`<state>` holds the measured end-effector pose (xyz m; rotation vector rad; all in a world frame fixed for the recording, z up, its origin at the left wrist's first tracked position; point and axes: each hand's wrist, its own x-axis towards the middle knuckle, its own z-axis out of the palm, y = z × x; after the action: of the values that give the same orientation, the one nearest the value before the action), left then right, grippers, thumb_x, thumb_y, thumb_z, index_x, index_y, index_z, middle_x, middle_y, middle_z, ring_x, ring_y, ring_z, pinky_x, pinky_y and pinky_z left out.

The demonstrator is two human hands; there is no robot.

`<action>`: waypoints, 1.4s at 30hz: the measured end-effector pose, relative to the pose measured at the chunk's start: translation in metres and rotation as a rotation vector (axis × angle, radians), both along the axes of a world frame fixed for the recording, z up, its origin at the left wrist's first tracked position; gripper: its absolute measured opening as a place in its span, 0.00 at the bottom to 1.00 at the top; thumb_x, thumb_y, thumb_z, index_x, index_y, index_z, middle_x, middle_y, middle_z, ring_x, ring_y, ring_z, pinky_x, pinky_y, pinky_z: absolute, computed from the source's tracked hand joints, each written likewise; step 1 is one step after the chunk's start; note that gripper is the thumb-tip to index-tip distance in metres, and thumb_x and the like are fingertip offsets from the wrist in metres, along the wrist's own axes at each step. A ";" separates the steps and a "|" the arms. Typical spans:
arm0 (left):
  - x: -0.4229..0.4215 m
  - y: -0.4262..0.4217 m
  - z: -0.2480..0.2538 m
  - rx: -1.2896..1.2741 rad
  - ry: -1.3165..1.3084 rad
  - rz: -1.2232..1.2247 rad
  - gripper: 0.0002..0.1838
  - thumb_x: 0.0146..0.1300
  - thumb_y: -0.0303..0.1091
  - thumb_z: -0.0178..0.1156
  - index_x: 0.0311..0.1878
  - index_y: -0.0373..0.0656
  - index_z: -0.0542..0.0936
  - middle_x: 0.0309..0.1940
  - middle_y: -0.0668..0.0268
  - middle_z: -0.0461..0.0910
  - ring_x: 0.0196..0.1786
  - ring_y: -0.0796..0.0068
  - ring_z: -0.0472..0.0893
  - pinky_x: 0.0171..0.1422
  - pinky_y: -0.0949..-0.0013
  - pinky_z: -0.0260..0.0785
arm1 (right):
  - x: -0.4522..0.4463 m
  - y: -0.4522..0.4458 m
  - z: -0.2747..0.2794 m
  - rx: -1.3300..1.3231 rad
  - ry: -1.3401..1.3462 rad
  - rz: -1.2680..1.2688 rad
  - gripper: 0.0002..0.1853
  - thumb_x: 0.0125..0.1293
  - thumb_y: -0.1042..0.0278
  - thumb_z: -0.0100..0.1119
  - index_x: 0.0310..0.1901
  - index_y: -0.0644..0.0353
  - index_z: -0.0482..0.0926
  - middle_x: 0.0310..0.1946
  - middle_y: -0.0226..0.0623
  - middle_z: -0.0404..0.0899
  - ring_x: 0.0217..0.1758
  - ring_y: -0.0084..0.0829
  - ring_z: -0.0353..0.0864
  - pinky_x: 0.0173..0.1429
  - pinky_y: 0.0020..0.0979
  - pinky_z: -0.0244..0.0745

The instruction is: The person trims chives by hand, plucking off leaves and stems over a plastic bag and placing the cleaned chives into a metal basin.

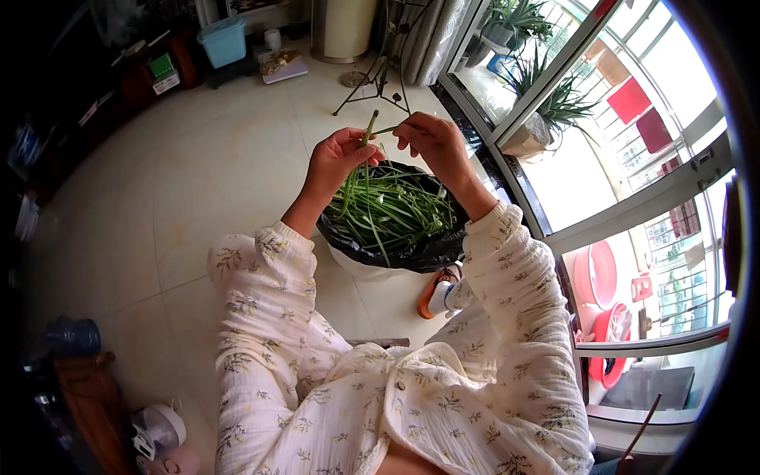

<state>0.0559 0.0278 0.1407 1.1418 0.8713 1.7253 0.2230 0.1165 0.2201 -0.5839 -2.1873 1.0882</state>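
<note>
Above the far rim of a bin lined with a black plastic bag (427, 257), my left hand (345, 154) pinches an upright green stalk (369, 128). My right hand (431, 142), just to its right, has its fingers closed on a thin green strand (385, 131) that reaches toward the stalk. Long green leafy stems (396, 204) fill the bag below both hands. Some of them hang over its near edge.
A black metal stand (380, 75) is on the tiled floor beyond the bin. Glass sliding doors (522, 119) run along the right, with potted plants (546, 95) behind them. An orange shoe (427, 297) shows below the bin. A blue tub (223, 43) is at the back left.
</note>
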 end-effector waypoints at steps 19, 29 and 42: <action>0.010 0.011 -0.042 -0.150 0.348 -0.042 0.07 0.62 0.26 0.61 0.41 0.34 0.79 0.30 0.67 0.83 0.34 0.82 0.80 0.43 0.78 0.73 | 0.075 0.034 -0.020 -0.080 -0.088 -0.068 0.09 0.64 0.70 0.54 0.32 0.65 0.80 0.21 0.27 0.78 0.23 0.15 0.70 0.29 0.19 0.67; -0.013 0.005 -0.058 -0.186 0.329 0.078 0.07 0.66 0.28 0.57 0.42 0.35 0.78 0.33 0.63 0.84 0.37 0.78 0.80 0.48 0.75 0.73 | 0.098 0.059 -0.064 -0.111 -0.186 -0.034 0.08 0.63 0.69 0.54 0.34 0.65 0.79 0.23 0.32 0.78 0.23 0.20 0.72 0.32 0.23 0.69; -0.003 0.016 0.004 -0.061 -0.049 0.165 0.09 0.68 0.36 0.56 0.41 0.40 0.79 0.40 0.59 0.84 0.45 0.71 0.82 0.56 0.70 0.67 | 0.022 0.021 -0.086 0.192 0.048 0.119 0.14 0.66 0.64 0.55 0.47 0.64 0.76 0.39 0.43 0.78 0.43 0.43 0.77 0.50 0.38 0.71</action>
<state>0.0530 0.0436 0.1445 1.0068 1.0050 1.8389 0.2453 0.1370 0.1340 -0.3433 -2.2758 0.9275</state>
